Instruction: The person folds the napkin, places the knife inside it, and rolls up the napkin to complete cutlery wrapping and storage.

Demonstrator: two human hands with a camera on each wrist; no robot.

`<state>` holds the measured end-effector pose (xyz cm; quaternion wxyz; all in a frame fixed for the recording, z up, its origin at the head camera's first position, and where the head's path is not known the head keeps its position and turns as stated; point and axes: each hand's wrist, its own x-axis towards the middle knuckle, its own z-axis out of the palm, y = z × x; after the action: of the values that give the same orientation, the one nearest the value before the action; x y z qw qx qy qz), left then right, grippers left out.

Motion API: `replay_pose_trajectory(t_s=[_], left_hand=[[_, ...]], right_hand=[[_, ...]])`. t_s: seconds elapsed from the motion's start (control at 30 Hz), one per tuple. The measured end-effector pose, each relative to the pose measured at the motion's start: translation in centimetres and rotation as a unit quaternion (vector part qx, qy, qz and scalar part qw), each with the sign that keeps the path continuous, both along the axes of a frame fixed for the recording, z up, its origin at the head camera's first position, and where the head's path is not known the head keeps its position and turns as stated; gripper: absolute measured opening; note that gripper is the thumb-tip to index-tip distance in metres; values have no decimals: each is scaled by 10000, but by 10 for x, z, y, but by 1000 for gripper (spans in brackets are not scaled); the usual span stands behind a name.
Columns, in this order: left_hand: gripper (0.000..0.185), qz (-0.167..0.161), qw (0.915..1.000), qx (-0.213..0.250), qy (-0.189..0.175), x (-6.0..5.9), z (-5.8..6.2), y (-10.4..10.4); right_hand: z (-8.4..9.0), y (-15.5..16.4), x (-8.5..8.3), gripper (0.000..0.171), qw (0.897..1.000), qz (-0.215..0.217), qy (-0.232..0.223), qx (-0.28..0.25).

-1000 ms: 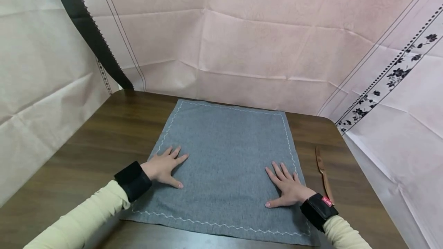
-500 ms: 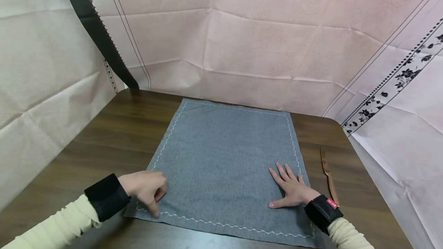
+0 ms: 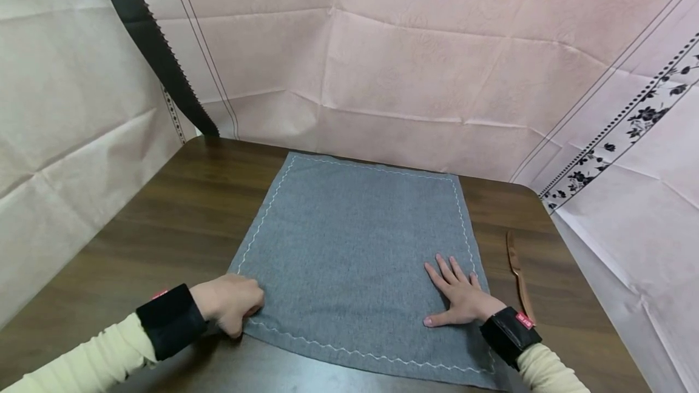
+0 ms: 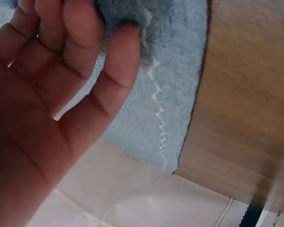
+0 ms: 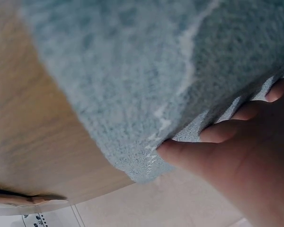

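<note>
Since a second ago my left hand [image 3: 232, 311] has slid off the middle of the grey cloth [image 3: 355, 247] and back to its near left corner, and that corner is now bunched up and pulled in a bit, so the near edge runs slanted instead of straight. From the left wrist view the fingers [image 4: 75, 56] are curled with a fold of the cloth [image 4: 156, 94] pinched between them, the white zigzag stitching running right past the fingertips. My right hand [image 3: 461, 296] hasn't budged, it's flat with fingers spread and straight, pressing on the cloth near its right edge; the right wrist view shows the fingertips [image 5: 217, 132] lying against the fabric [image 5: 146, 71]. Everything else about the cloth is the same, spread out flat in the middle of the dark wooden tabletop [image 3: 164, 211], far edge close to the pink backdrop [image 3: 409, 65]. Off to the right of the cloth, not touching it, lies a thin copper-coloured knife [image 3: 517, 275], just beside my right wrist
</note>
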<state>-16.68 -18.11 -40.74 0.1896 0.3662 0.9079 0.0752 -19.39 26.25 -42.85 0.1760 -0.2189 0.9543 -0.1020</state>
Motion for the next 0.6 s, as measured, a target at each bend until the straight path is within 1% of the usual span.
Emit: replay_pose_trajectory(t_s=[0.1,0.17,0.23,0.33,0.4,0.47,0.53,0.6], left_hand=[[37,2,9997,-15,229,1,2,-1],[30,46,9986,-106,506,1,4,-4],[23,127,9967,-249,767,-1,6,-8],[24,125,9938,-220,1087,-7,12,-16],[28,22,9929,54,1187,-14,16,-20],[30,-153,9901,405,1334,-21,20,-22],[30,-367,9852,773,1486,-30,22,-21],[29,-561,9779,1079,1699,-38,19,-17]], right_hand=[[1,0,0,108,10000,-21,-7,19],[1,-1,0,108,10000,-21,18,43],[0,-1,0,108,10000,-21,41,60],[0,-1,0,107,10000,-7,53,50],[1,-1,0,107,10000,-4,29,62],[4,-2,0,107,9999,-10,-15,107],[9,-5,-1,106,9998,-42,-91,183],[14,-10,-4,102,9998,-29,4,218]])
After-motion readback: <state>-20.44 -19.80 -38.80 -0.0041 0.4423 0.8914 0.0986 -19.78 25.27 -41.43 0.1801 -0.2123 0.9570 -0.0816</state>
